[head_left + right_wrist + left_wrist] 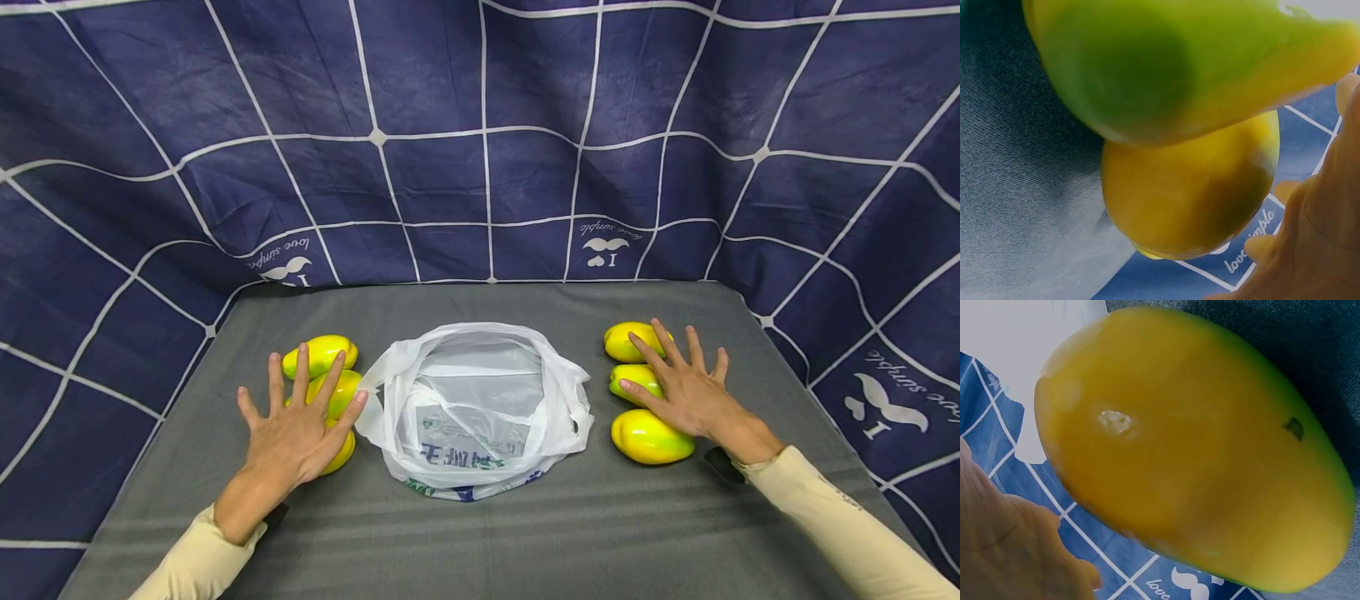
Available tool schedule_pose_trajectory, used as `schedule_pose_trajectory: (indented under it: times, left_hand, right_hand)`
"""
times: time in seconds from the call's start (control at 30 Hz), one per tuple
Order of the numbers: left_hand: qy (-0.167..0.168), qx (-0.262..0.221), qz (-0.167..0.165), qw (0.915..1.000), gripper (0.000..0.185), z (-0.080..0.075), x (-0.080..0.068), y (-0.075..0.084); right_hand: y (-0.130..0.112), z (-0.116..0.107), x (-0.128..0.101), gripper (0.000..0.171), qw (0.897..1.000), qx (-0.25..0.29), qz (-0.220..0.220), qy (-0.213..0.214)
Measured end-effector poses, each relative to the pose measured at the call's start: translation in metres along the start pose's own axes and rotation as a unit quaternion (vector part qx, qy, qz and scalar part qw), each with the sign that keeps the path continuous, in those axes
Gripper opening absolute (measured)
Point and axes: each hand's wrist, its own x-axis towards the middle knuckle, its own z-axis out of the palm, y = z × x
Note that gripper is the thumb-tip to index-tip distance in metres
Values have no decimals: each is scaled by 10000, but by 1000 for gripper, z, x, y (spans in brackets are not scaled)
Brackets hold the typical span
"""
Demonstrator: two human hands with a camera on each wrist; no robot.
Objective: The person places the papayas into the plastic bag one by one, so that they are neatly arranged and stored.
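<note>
My left hand is spread with straight fingers above three yellow-green mangoes at the left, partly hiding the middle one and the near one; the far mango shows more. In the left wrist view a large mango sits beside the hand. My right hand, also spread, hovers at the right over a far mango, a middle mango and a near mango. The right wrist view has a greener mango in front of a yellower one. Neither hand grips anything.
Between the two mango rows stands a white plastic bag, its mouth spread wide and its handles out to the sides. Grey cloth covers the table. A blue curtain with white grid lines closes in the back and both sides.
</note>
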Motion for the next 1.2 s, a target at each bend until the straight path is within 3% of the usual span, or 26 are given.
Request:
schedule_pose_trajectory:
  times: [0.5, 1.2]
  left_hand:
    - [-51, -199, 309, 9993, 79, -2, -5, 9]
    - [-56, -434, 1223, 9915, 110, 10, -7, 21]
  right_hand:
    - [2, -7, 7, 78, 9992, -56, -247, 317]
    - [19, -8, 26, 63, 9917, 10, -945, 875]
